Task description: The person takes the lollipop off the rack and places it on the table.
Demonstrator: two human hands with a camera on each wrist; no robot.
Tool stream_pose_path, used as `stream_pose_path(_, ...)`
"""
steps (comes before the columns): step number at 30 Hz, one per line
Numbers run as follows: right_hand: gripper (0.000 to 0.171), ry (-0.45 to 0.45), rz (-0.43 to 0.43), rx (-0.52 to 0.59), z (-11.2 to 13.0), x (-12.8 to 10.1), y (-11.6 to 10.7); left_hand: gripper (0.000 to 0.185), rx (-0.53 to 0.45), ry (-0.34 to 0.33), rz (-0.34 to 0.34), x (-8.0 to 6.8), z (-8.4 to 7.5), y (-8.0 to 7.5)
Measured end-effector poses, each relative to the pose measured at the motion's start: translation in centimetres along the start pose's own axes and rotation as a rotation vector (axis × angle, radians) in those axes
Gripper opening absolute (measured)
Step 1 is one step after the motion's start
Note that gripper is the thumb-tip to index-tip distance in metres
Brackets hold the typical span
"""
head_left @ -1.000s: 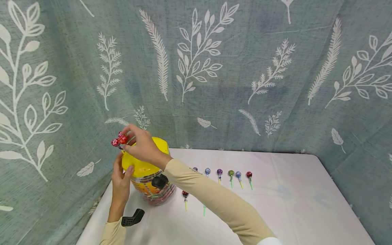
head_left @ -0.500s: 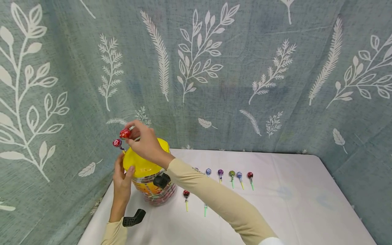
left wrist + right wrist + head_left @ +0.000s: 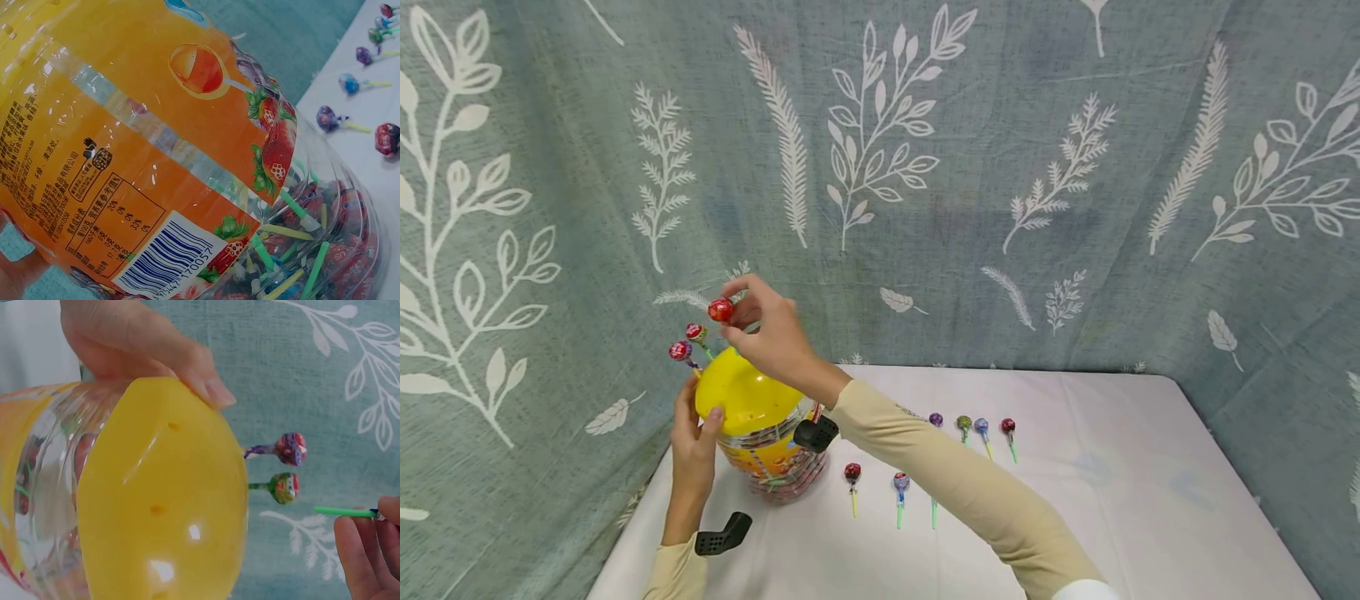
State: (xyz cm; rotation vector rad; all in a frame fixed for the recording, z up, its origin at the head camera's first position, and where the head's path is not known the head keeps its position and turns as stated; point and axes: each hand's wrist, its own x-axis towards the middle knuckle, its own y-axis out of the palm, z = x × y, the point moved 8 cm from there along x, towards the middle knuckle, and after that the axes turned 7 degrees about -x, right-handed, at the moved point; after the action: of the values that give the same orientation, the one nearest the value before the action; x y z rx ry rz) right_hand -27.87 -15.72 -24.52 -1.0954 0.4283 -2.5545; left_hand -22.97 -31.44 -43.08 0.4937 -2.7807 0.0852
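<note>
The red lollipop (image 3: 721, 310) is pinched at its head end between the thumb and fingertips of the right hand (image 3: 771, 333), up at about twelve o'clock above the yellow domed lid (image 3: 741, 396) of the candy jar (image 3: 771, 462). A second ago that hand sat lower, right against the lid beside another stuck lollipop; since then it has risen and carried the red one clear, so the sweet is free in the air rather than seated in a hole. Two lollipops (image 3: 688, 342) stand stuck in the lid at ten o'clock, their green sticks showing in the right wrist view (image 3: 281, 469). The left hand (image 3: 694, 454) grips the jar's side at nine o'clock, steadying it. More lollipops (image 3: 970, 427) lie in rows on the white tablecloth (image 3: 1112, 500) at three o'clock.
</note>
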Motion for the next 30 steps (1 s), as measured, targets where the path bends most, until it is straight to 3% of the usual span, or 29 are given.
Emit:
stream_pose_path(10, 0.033, 0.02, 0.01, -0.017, 0.0, -0.7, -2.2, 0.061, 0.052, -0.018, -0.018, -0.1, 0.1, -0.3)
stream_pose_path(30, 0.034, 0.109, 0.01, -0.002, -2.8, -4.4, -7.8, 0.062, -0.014, 0.027, -0.014, 0.0, 0.1, 0.3)
